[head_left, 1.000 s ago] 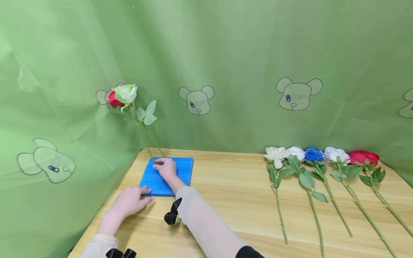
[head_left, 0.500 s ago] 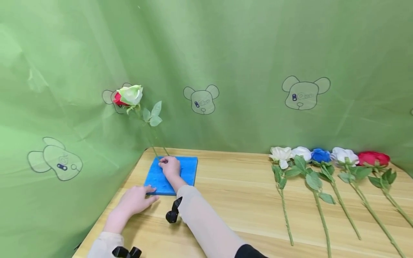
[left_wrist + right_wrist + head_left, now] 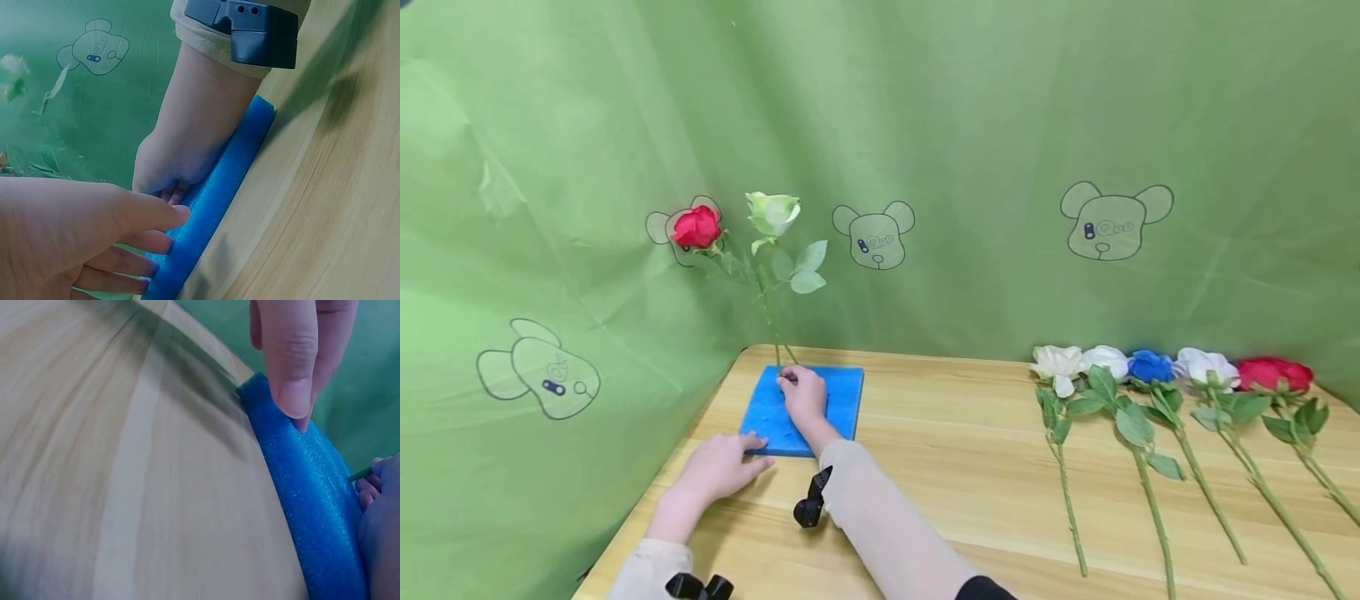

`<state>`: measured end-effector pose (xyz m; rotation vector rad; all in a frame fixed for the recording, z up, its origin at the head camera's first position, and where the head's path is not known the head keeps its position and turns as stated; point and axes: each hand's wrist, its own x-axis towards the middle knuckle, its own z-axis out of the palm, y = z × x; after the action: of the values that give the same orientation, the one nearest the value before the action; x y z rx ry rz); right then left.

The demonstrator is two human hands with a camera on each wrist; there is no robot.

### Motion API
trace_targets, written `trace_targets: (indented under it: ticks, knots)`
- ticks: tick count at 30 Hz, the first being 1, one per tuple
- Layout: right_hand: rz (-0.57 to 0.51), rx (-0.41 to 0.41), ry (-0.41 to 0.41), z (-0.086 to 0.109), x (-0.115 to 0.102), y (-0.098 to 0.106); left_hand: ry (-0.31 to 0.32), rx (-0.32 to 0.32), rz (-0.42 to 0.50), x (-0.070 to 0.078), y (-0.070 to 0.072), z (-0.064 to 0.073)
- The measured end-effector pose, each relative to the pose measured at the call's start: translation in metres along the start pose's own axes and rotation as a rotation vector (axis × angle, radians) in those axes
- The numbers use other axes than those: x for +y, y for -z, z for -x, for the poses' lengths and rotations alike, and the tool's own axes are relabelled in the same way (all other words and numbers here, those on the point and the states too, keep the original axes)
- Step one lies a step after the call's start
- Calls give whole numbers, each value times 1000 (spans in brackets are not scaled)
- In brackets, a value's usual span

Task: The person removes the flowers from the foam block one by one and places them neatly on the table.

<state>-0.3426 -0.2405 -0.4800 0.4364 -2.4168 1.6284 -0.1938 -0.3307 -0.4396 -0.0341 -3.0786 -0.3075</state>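
A blue foam block [image 3: 844, 400] lies flat at the left of the table. My right hand [image 3: 805, 398] pinches the lower stem of a white-green rose [image 3: 773, 214] close above the foam; a green stem piece [image 3: 360, 474] shows between its fingers in the right wrist view. Whether that stem's tip is in the foam is hidden by the hand. Beside it a red rose [image 3: 697, 227] stands upright, leaning left, its stem crossing the other. My left hand [image 3: 715, 467] rests against the foam's near left corner, fingers fairly straight and thumb spread.
At the right several roses lie in a row: a cream rose [image 3: 1057, 364], white ones, a blue rose [image 3: 1151, 367] and a red rose [image 3: 1274, 375], stems toward me. A green curtain [image 3: 970, 125] hangs behind and to the left of the wooden table [image 3: 940, 433].
The white-green rose's head has swung right, away from the red rose, which it partly covered before. My right hand keeps its pinch near the foam. The head view has shifted slightly.
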Motion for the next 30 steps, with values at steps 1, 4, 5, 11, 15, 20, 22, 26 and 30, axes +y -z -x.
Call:
trace_targets:
  ticks: [1,4,5,11,15,20,22,26,30]
  knots:
    - [-4,3,9,0,1,0,2,0,-1,0,0,0]
    - [-16,10,36,0,2,0,4,1,0,0,0,-1]
    - [-22,12,41,0,3,0,5,1,0,0,0,-1]
    - [-100,-12,20,2,4,4,9,-7,-4,0,-1,-1]
    - [-120,-22,-4,2,5,5,14,-12,2,-1,-1,-1]
    - [-155,-31,4,3,6,7,13,-10,6,0,0,-1]
    - [-173,-34,14,5,6,8,13,-10,10,0,0,-1]
    - [-218,-43,34,9,7,11,9,-11,14,-1,0,-1]
    - [-262,-55,56,13,7,15,10,-8,13,-2,-2,-1]
